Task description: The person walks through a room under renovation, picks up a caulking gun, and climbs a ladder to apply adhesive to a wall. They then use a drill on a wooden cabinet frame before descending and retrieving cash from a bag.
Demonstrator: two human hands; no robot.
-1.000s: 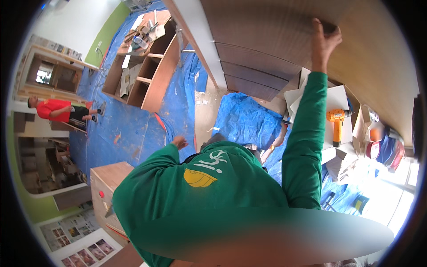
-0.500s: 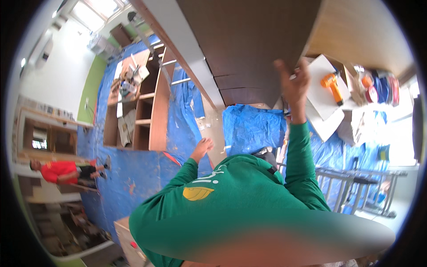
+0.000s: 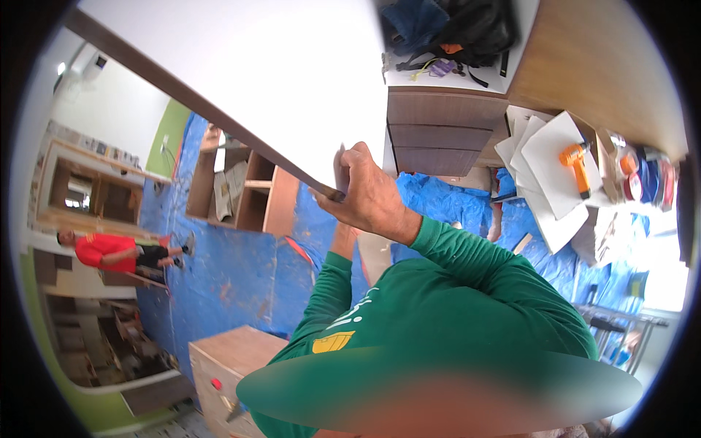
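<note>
A tall cabinet door (image 3: 292, 80) stands swung out, its white inner face toward me and its brown edge along the left. At the door's lower corner my right hand (image 3: 372, 193) is closed around the edge, fingers and thumb on either side. My left hand (image 3: 345, 238) is just below and behind it; its fingers are mostly hidden, so its hold cannot be told. Inside the open cabinet, a dark bag (image 3: 478, 33) and a blue cloth (image 3: 415, 25) lie on a white shelf above brown drawer fronts (image 3: 442, 117).
An orange cordless drill (image 3: 577, 169) lies on white panels (image 3: 544, 208) at right. Blue tarp (image 3: 226, 292) covers the floor. An open wooden cabinet frame (image 3: 281, 204) lies at left. A person in a red shirt (image 3: 106, 252) is farther left. Near me is a wooden box (image 3: 234, 358).
The brown cabinet door has swung open to the left, showing the shelf and drawers. My right hand has moved left with its edge, and my left hand is now close beneath.
</note>
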